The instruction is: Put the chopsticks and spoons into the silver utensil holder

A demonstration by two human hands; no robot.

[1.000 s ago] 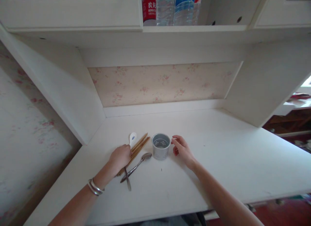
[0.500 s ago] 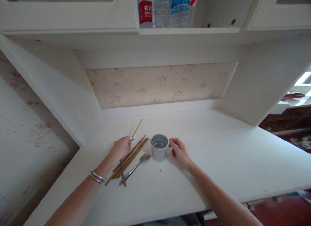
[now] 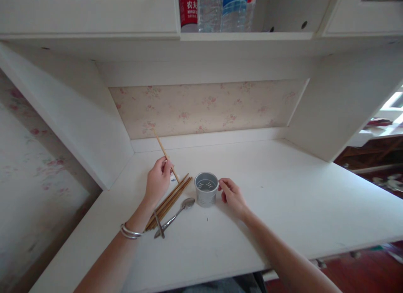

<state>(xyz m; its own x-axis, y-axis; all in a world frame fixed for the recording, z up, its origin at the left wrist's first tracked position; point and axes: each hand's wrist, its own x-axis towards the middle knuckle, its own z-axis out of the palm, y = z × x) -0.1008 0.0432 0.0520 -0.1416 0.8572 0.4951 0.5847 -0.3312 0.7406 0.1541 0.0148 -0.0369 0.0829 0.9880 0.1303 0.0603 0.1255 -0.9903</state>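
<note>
In the head view, my left hand (image 3: 158, 179) pinches a single wooden chopstick (image 3: 162, 147), which tilts up and to the left above the desk. Below that hand lies a pile of chopsticks (image 3: 171, 200). A metal spoon (image 3: 188, 203) rests beside the pile, and another slim metal utensil (image 3: 159, 225) crosses its handle; the rest of that utensil is hidden. Right of the spoon stands a grey cup-shaped utensil holder (image 3: 206, 198), upright, with small holes in its bottom. My right hand (image 3: 232, 196) grips its right rim with closed fingers.
A white desk (image 3: 283, 200) carries everything, with side panels and a wallpapered back. Overhead is a cabinet shelf (image 3: 245, 37) with several plastic bottles (image 3: 209, 11). A small white item with a blue mark (image 3: 173, 180) lies by the chopsticks.
My left hand has risen and turned, swinging the chopstick from leaning right to leaning left, with more of it showing. My right hand stays at the holder.
</note>
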